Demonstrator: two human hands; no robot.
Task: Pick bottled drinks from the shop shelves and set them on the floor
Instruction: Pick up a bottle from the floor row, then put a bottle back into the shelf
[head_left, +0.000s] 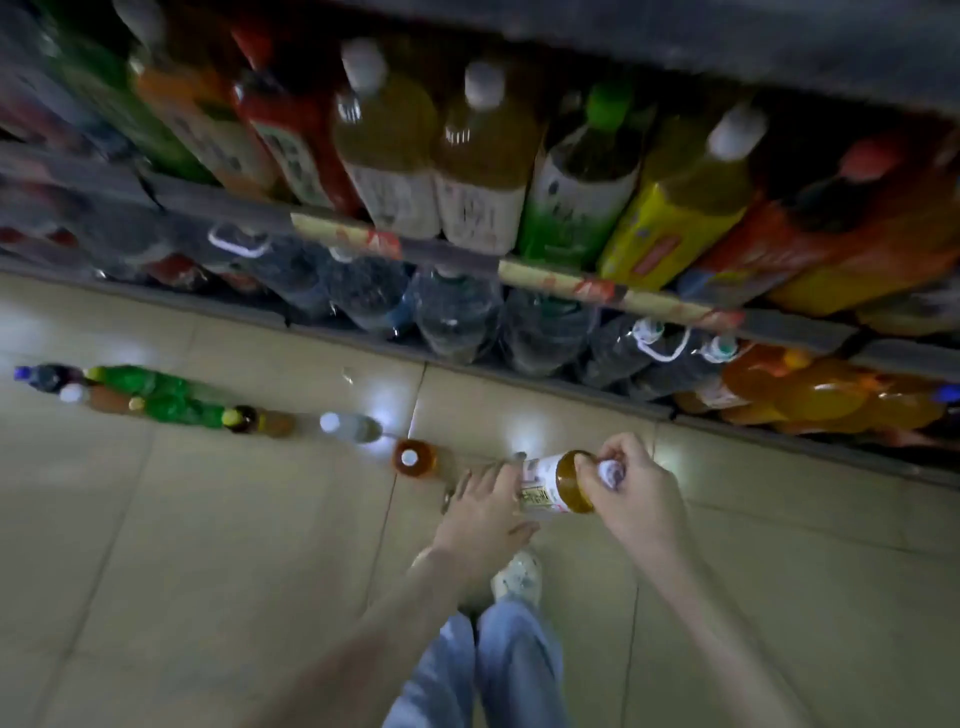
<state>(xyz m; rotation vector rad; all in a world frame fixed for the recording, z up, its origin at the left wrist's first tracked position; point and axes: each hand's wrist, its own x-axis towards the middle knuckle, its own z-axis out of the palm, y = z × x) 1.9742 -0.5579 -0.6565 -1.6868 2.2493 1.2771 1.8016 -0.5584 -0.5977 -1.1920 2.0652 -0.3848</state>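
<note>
An amber tea bottle (558, 483) with a white label hangs low over the tiled floor (208, 545). My right hand (631, 488) grips its white-capped neck. My left hand (485, 506) lies flat against its lower body with straight fingers. To the left a row of bottles stands on the floor: an amber one (413, 460), a clear one (350, 426), a dark one (254, 420), green ones (171, 402) and a purple-capped one (44, 376). The shop shelves (457, 257) above hold tea and juice bottles (483, 171).
The bottom shelf holds large clear water jugs (452, 322) and orange drink bottles (821, 395) at the right. My jeans and one white shoe (517, 577) are below the hands. Bright light spots reflect on the tiles.
</note>
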